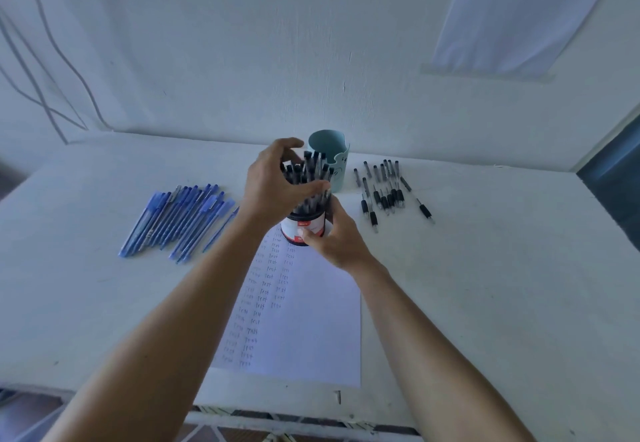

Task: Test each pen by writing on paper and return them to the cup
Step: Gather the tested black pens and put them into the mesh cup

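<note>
The left hand (pixel 268 185) curls its fingers and thumb round the bunch of black pens (pixel 306 178) standing in the cup (pixel 301 228), while the right hand (pixel 334 239) grips the cup's side just below, thumb pressed on its label. The cup sits at the far end of the paper (pixel 311 320), which lies between the forearms and carries columns of handwritten words. Blue pens (pixel 180 220) lie outside the left hand, loose black pens (pixel 388 188) outside the right, and a teal holder (pixel 327 145) stands just beyond both on the table (pixel 485 285).
</note>
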A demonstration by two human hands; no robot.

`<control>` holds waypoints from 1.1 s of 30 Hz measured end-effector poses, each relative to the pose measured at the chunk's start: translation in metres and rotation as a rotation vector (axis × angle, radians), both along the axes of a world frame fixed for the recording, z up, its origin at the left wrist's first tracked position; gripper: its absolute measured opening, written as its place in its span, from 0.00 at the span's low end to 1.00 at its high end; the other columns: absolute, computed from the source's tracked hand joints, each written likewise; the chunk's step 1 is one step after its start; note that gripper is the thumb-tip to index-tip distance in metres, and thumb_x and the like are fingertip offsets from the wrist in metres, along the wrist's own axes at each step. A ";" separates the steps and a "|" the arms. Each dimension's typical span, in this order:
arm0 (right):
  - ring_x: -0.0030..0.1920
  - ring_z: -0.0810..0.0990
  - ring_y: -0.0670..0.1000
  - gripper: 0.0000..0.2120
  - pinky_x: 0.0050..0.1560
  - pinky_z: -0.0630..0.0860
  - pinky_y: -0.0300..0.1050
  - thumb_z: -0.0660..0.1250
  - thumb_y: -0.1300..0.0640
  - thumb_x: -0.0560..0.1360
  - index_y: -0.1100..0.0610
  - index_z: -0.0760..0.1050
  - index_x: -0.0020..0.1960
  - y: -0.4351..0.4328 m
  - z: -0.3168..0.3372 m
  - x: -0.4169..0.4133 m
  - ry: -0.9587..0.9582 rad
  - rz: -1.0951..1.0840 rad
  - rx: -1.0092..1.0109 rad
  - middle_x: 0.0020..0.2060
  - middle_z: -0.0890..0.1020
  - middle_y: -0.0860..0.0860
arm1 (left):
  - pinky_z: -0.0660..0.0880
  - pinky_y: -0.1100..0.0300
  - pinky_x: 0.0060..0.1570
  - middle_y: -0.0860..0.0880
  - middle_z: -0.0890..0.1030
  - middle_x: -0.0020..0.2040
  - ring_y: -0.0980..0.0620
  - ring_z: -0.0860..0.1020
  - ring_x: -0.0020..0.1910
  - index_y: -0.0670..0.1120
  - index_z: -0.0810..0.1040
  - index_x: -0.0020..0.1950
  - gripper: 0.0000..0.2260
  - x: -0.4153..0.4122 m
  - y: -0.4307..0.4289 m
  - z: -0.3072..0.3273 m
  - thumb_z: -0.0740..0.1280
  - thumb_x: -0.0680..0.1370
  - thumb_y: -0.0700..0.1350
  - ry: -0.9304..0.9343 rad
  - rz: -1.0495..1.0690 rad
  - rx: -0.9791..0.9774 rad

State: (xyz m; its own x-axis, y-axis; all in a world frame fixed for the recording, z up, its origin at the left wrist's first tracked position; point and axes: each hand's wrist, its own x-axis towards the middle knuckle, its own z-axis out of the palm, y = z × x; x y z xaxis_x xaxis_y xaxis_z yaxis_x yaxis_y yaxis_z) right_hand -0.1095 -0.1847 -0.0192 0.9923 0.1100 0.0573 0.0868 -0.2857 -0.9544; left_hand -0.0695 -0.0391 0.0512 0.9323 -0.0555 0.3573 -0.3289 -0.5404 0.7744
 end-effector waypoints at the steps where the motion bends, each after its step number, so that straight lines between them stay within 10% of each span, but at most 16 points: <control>1: 0.59 0.79 0.39 0.29 0.58 0.78 0.39 0.74 0.60 0.72 0.50 0.68 0.70 0.000 -0.001 0.001 0.004 -0.013 -0.005 0.60 0.79 0.43 | 0.75 0.57 0.55 0.53 0.75 0.53 0.55 0.75 0.53 0.49 0.74 0.65 0.35 -0.003 -0.003 0.001 0.81 0.63 0.58 -0.033 0.076 0.029; 4: 0.59 0.79 0.42 0.28 0.57 0.78 0.38 0.75 0.58 0.71 0.48 0.69 0.68 -0.001 -0.002 0.002 0.007 -0.019 -0.007 0.60 0.80 0.42 | 0.65 0.55 0.60 0.50 0.69 0.61 0.50 0.69 0.62 0.51 0.71 0.69 0.35 -0.007 -0.006 -0.001 0.67 0.68 0.71 -0.113 0.120 0.076; 7: 0.56 0.80 0.40 0.26 0.53 0.77 0.35 0.75 0.60 0.71 0.47 0.70 0.65 0.001 0.000 0.001 0.012 -0.048 0.002 0.57 0.81 0.41 | 0.62 0.52 0.69 0.48 0.69 0.74 0.48 0.64 0.75 0.53 0.73 0.72 0.23 -0.002 -0.002 0.001 0.62 0.79 0.59 -0.144 -0.054 0.162; 12: 0.54 0.80 0.38 0.25 0.47 0.75 0.29 0.76 0.61 0.70 0.48 0.72 0.63 0.001 0.003 0.000 0.010 -0.069 0.014 0.55 0.81 0.42 | 0.78 0.50 0.45 0.45 0.81 0.53 0.44 0.78 0.53 0.43 0.83 0.54 0.17 0.002 -0.002 0.004 0.62 0.79 0.54 -0.302 0.037 0.298; 16: 0.56 0.80 0.41 0.25 0.52 0.78 0.34 0.76 0.58 0.70 0.45 0.72 0.62 0.000 0.003 0.000 0.014 -0.046 0.026 0.55 0.81 0.40 | 0.71 0.50 0.61 0.46 0.71 0.73 0.44 0.71 0.69 0.48 0.72 0.74 0.21 -0.002 -0.002 -0.003 0.58 0.81 0.51 -0.351 -0.060 0.464; 20: 0.58 0.80 0.44 0.27 0.58 0.79 0.44 0.77 0.56 0.69 0.49 0.71 0.65 -0.005 0.000 0.005 0.013 -0.007 0.015 0.58 0.81 0.43 | 0.71 0.52 0.54 0.50 0.83 0.57 0.45 0.81 0.53 0.47 0.85 0.55 0.21 -0.002 -0.004 -0.002 0.57 0.82 0.58 -0.372 0.003 0.512; 26: 0.59 0.80 0.44 0.30 0.61 0.78 0.46 0.78 0.52 0.70 0.47 0.70 0.67 -0.016 0.000 0.010 0.021 0.076 -0.038 0.57 0.82 0.43 | 0.60 0.49 0.73 0.50 0.72 0.74 0.47 0.65 0.76 0.49 0.74 0.73 0.27 -0.002 -0.012 0.001 0.52 0.81 0.62 -0.219 -0.191 0.654; 33: 0.65 0.76 0.43 0.33 0.65 0.73 0.42 0.69 0.61 0.72 0.45 0.65 0.74 -0.027 0.000 0.014 0.073 0.165 -0.048 0.64 0.79 0.44 | 0.64 0.46 0.67 0.49 0.80 0.64 0.44 0.75 0.66 0.48 0.79 0.67 0.23 -0.002 -0.017 0.008 0.62 0.76 0.57 -0.201 -0.005 0.664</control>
State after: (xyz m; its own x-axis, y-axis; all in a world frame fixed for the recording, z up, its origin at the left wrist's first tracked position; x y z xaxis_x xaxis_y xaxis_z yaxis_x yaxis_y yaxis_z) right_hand -0.0955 -0.2114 -0.0194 0.9620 0.2722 -0.0231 0.0675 -0.3188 -0.9454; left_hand -0.0711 -0.0557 0.0595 0.8506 -0.3261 0.4124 -0.4350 -0.8771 0.2035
